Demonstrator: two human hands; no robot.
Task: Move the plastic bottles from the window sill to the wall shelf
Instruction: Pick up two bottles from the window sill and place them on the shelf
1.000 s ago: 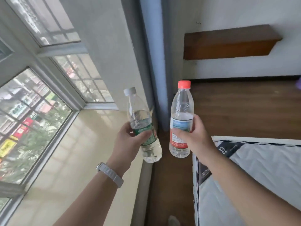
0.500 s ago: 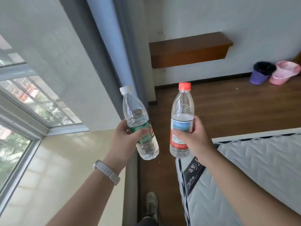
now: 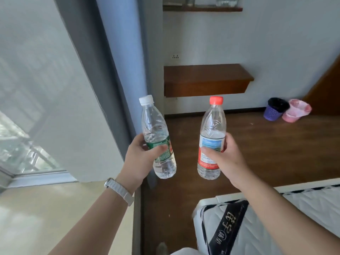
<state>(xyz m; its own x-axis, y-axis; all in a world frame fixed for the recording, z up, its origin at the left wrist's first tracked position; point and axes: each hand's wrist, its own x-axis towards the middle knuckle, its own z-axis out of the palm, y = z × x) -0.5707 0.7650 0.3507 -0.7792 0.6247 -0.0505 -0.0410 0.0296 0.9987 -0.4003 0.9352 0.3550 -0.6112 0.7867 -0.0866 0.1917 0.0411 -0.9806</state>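
Observation:
My left hand (image 3: pixel 140 161) grips a clear bottle with a white cap and green label (image 3: pixel 155 131), tilted slightly left. Around a clear bottle with a red cap and red-and-blue label (image 3: pixel 213 126), held upright, my right hand (image 3: pixel 223 159) is closed. Both bottles hang in the air over the wooden floor, side by side and apart. The cream window sill (image 3: pixel 55 218) lies at the lower left, below my left forearm. A brown wall shelf (image 3: pixel 206 78) juts from the white wall ahead, beyond the bottles. A higher shelf (image 3: pixel 202 9) with clear containers on it shows at the top edge.
A white quilted mattress (image 3: pixel 294 208) fills the lower right. A purple basket (image 3: pixel 275 108) and a pink basket (image 3: pixel 296 110) stand on the floor by the wall at right. A grey-blue curtain (image 3: pixel 117 61) hangs between window and wall. My shoe (image 3: pixel 161 248) shows at the bottom.
The view has swung right, away from the window. The wall shelf now sits straight ahead and looks larger, and a higher shelf has come into sight. Both hands keep their bottles.

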